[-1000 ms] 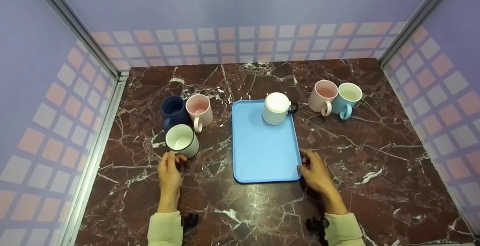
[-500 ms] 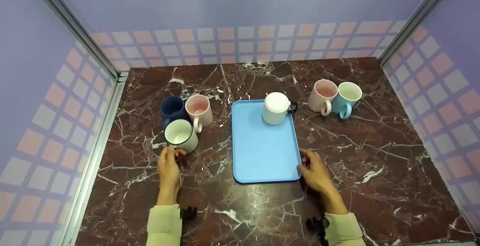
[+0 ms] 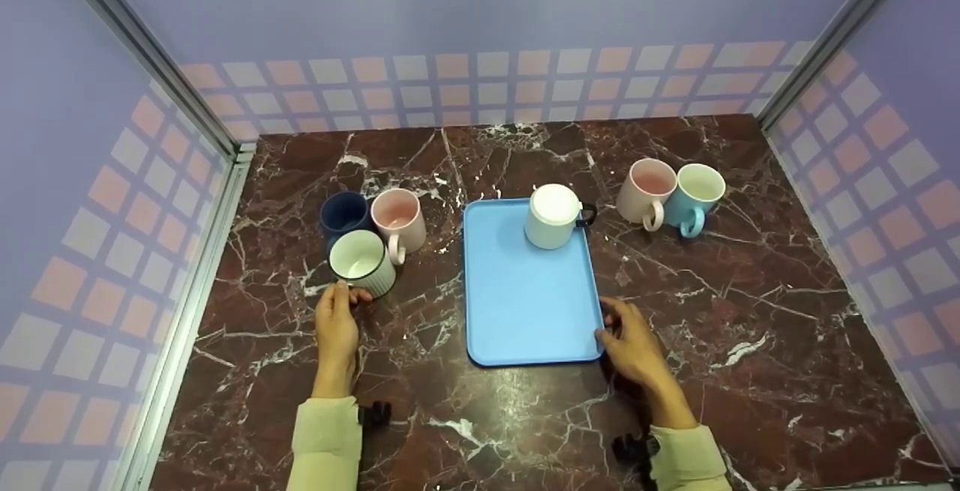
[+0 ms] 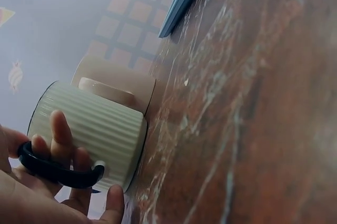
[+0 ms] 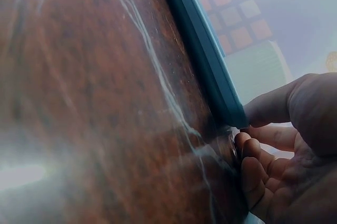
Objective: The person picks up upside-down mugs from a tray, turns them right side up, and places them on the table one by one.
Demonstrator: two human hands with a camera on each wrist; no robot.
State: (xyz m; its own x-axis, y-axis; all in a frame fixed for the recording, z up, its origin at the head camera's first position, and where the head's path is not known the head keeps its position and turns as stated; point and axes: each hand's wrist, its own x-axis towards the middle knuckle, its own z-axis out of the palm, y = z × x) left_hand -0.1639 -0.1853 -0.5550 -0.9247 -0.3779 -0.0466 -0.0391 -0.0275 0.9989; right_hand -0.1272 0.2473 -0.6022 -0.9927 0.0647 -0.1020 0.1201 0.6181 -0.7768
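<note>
My left hand (image 3: pixel 336 330) holds a ribbed white mug (image 3: pixel 375 279) by its black handle (image 4: pixel 55 174), with fingers passed through the loop. The mug is upright and partly covers a dark blue mug (image 3: pixel 343 210) behind it; a pink mug (image 3: pixel 409 235) stands close at its right. At the right edge of a light blue tray (image 3: pixel 525 296), my right hand (image 3: pixel 634 348) grips the rim (image 5: pixel 205 55), thumb against it and fingers curled below. A white mug (image 3: pixel 552 221) with a black handle is at the tray's far right corner.
Beyond the tray to the right, a pale pink mug (image 3: pixel 637 199) and a turquoise mug (image 3: pixel 686 206) stand side by side. The dark marbled table (image 3: pixel 750 341) is bounded by patterned walls (image 3: pixel 472 11) at the back and both sides.
My left hand has shifted the ribbed mug a little away from me, nearer the dark blue mug. The right hand and the tray have stayed put.
</note>
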